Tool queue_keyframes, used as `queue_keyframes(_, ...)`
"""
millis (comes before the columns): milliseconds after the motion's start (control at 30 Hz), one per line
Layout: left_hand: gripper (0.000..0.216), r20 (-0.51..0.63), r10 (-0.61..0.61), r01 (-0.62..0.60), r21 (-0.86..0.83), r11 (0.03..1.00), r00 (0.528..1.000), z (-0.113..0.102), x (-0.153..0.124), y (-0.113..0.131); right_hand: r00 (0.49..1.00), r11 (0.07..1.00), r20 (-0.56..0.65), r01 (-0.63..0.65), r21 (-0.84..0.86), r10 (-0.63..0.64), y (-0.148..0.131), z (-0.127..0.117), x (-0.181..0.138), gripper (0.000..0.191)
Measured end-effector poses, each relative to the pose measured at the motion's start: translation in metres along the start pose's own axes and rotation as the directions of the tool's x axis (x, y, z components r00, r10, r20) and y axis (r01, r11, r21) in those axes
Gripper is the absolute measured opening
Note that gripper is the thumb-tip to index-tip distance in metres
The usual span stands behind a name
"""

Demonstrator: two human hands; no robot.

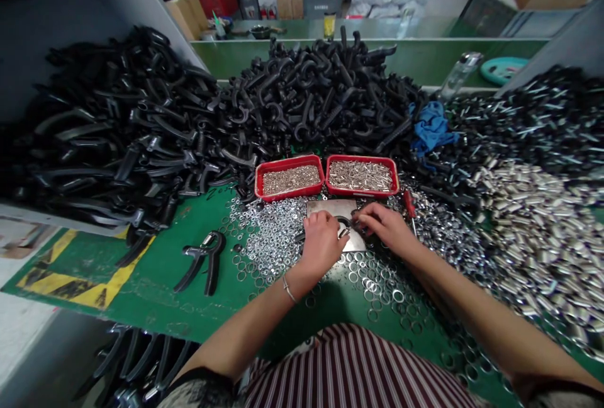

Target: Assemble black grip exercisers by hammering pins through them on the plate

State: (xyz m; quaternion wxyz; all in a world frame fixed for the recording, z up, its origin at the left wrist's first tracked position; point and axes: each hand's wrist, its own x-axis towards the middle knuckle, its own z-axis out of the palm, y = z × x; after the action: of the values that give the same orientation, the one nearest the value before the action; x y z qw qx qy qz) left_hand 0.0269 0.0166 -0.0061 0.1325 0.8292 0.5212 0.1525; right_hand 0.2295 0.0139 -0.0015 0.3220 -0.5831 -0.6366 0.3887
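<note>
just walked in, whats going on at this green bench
Over a flat silver metal plate, a person's bare left hand seems to hold a black curved piece. The bare right hand is beside it; what it pinches, if anything, is unclear. Behind the plate are two red plastic trays of small metal parts. To the left, a black hand grip with a metal spring lies on the green worktop.

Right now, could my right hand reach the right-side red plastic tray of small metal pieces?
Probably yes: the tray sits just beyond your right hand, open-topped, and nothing visibly blocks it.
</note>
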Motion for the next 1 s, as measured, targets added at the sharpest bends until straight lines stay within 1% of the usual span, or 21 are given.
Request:
queue_keyframes(67,0.021,0.008,0.018,-0.018,-0.004,1.0,1.0,0.002,-0.002,0.002,0.998,0.999,0.048,-0.032,0.017,0.031,-0.004,0.009,-0.003,0.02)
queue_keyframes(167,0.019,-0.011,0.039,-0.04,-0.023,0.999,0.999,0.006,-0.003,0.001,0.995,0.997,0.062,-0.081,0.014,0.08,-0.003,0.02,-0.009,0.019)
queue_keyframes(267,0.018,-0.03,0.044,-0.045,-0.045,0.998,0.999,0.01,-0.005,0.001,0.997,0.997,0.026,-0.069,0.025,0.069,-0.001,0.024,-0.017,0.02)
queue_keyframes(367,0.018,-0.025,0.055,-0.056,-0.051,0.997,0.998,0.012,-0.008,0.002,0.999,0.999,-0.012,-0.042,-0.018,0.042,-0.004,0.024,-0.031,0.021)
queue_keyframes(567,0.018,0.015,0.137,-0.135,-0.071,0.988,0.991,0.012,-0.013,0.001,0.996,0.996,-0.019,-0.086,-0.026,0.085,-0.017,0.024,-0.054,0.021)
queue_keyframes(667,0.018,0.052,0.179,-0.176,-0.059,0.983,0.982,0.009,-0.01,0.002,0.994,0.994,-0.027,-0.109,-0.004,0.109,-0.013,0.023,-0.054,0.023)
queue_keyframes(767,0.018,0.083,0.224,-0.221,-0.039,0.974,0.971,0.007,-0.006,0.003,0.989,0.992,-0.077,-0.127,0.005,0.127,-0.005,0.022,-0.045,0.026)
queue_keyframes(833,0.02,0.087,0.227,-0.223,-0.055,0.973,0.97,0.006,-0.004,0.004,0.991,0.995,-0.097,-0.098,-0.029,0.095,0.0,0.022,-0.039,0.025)
queue_keyframes(933,0.032,0.083,0.206,-0.197,-0.108,0.974,0.975,0.007,-0.002,0.004,0.997,0.997,-0.075,-0.031,-0.077,0.025,0.004,0.022,-0.032,0.023)
queue_keyframes(1000,0.038,0.098,0.225,-0.212,-0.123,0.969,0.97,0.007,-0.001,0.003,0.998,0.996,-0.065,-0.013,-0.085,0.007,0.006,0.022,-0.031,0.023)
